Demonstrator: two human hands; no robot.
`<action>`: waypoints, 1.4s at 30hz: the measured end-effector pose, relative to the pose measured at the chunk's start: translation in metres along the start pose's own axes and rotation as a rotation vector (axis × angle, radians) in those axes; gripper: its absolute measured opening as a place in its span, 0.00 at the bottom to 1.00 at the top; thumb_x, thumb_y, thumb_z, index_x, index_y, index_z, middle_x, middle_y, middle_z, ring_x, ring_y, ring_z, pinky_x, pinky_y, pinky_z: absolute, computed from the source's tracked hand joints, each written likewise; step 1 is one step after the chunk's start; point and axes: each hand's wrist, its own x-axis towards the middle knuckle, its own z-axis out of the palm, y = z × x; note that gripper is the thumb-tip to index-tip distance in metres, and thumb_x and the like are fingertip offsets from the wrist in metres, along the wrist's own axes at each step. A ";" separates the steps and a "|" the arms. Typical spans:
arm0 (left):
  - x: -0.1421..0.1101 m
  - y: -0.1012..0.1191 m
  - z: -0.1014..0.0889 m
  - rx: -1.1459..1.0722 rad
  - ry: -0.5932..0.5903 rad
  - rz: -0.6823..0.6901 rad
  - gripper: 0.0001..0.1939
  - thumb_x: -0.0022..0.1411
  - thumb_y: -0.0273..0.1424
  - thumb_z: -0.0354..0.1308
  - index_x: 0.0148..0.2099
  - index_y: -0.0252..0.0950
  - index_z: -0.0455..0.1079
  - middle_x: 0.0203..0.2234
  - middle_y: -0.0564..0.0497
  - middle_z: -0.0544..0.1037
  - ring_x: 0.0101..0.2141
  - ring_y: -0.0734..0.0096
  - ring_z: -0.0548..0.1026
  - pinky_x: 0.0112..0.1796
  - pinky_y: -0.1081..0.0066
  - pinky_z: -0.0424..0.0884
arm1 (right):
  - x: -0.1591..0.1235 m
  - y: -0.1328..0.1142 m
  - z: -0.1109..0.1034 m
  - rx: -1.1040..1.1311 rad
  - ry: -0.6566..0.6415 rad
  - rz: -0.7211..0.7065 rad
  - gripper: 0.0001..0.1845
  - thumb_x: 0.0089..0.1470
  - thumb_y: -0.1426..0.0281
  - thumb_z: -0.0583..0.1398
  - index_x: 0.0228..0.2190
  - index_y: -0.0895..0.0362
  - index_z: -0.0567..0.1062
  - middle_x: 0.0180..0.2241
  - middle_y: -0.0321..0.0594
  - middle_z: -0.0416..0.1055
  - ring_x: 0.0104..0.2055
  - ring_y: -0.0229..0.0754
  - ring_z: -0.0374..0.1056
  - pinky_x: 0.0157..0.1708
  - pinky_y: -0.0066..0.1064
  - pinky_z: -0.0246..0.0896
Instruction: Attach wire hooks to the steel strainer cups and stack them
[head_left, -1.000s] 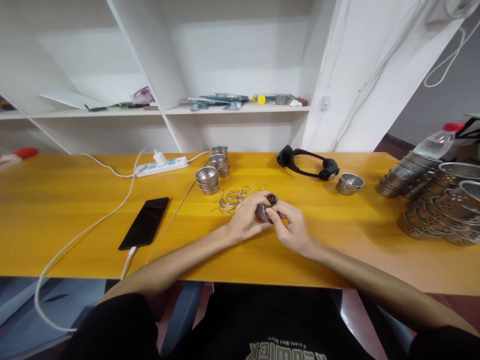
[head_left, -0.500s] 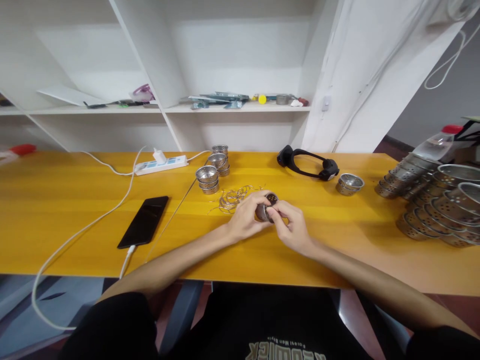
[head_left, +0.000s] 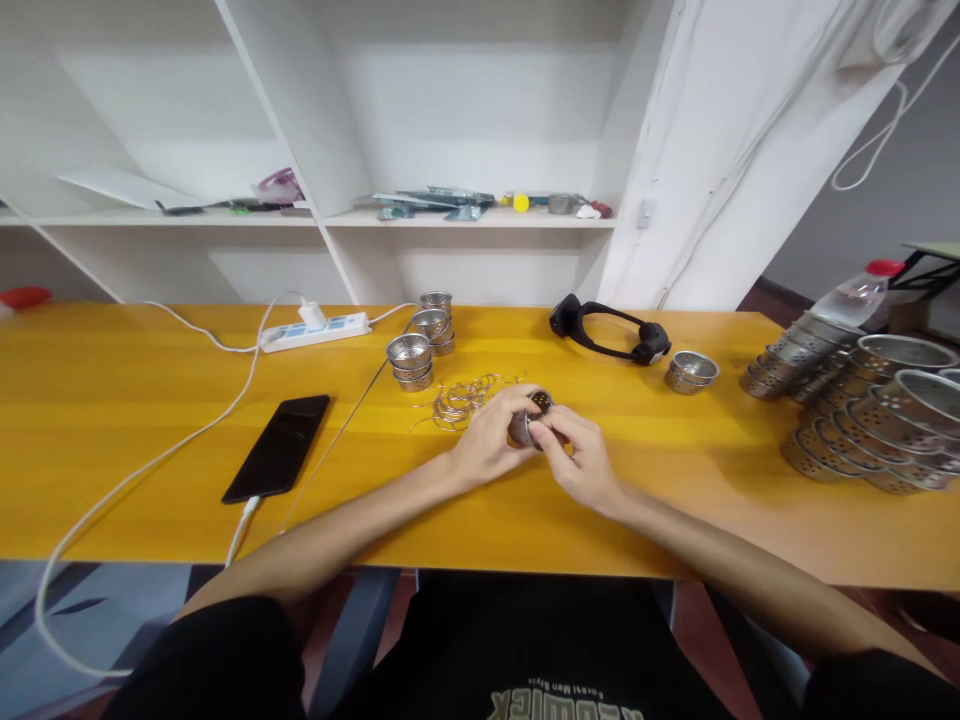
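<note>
On your yellow table (head_left: 112, 400), far left: a white cable (head_left: 142, 470) running to a black phone (head_left: 276, 447) and a power strip (head_left: 315, 330). Next: two short stacks of metal cups (head_left: 420, 345), then a tangle of wire rings (head_left: 461, 397). Centre: your left hand (head_left: 491, 440) and right hand (head_left: 577, 460), fingers of both closed around one small perforated metal cup (head_left: 531, 420), held just above the tabletop. Right: black headset (head_left: 607, 330), single cup (head_left: 691, 371), long rows of nested cups (head_left: 862, 410).

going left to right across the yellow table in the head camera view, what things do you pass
phone → power strip → stacked metal cups → wire rings → perforated cup in both hands → black headset → single metal cup → rows of nested cups
</note>
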 end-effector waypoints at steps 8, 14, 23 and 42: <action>0.000 0.003 -0.006 -0.065 0.040 -0.040 0.32 0.63 0.36 0.72 0.64 0.40 0.62 0.55 0.37 0.78 0.55 0.51 0.81 0.54 0.49 0.79 | 0.007 -0.004 -0.031 0.040 -0.059 -0.115 0.08 0.69 0.70 0.62 0.42 0.55 0.83 0.42 0.45 0.79 0.43 0.44 0.76 0.46 0.39 0.74; -0.012 0.001 -0.002 -0.064 0.003 -0.030 0.34 0.62 0.38 0.73 0.65 0.41 0.62 0.53 0.39 0.80 0.52 0.50 0.83 0.50 0.50 0.82 | 0.002 0.010 -0.039 -0.017 -0.189 -0.175 0.07 0.66 0.65 0.67 0.39 0.56 0.83 0.40 0.43 0.76 0.41 0.41 0.75 0.43 0.34 0.74; -0.022 0.001 0.002 -0.089 -0.096 -0.057 0.35 0.62 0.34 0.71 0.67 0.46 0.62 0.55 0.42 0.80 0.53 0.49 0.83 0.51 0.49 0.83 | -0.016 0.023 -0.025 -0.417 -0.299 -0.233 0.12 0.70 0.64 0.63 0.34 0.55 0.81 0.39 0.42 0.77 0.41 0.40 0.73 0.41 0.31 0.71; -0.016 0.005 0.005 -0.093 -0.024 -0.145 0.41 0.58 0.39 0.76 0.67 0.42 0.61 0.57 0.38 0.78 0.56 0.48 0.81 0.54 0.48 0.80 | 0.009 0.017 -0.048 -0.176 0.047 -0.083 0.06 0.68 0.68 0.62 0.40 0.56 0.80 0.36 0.41 0.74 0.34 0.39 0.69 0.35 0.32 0.67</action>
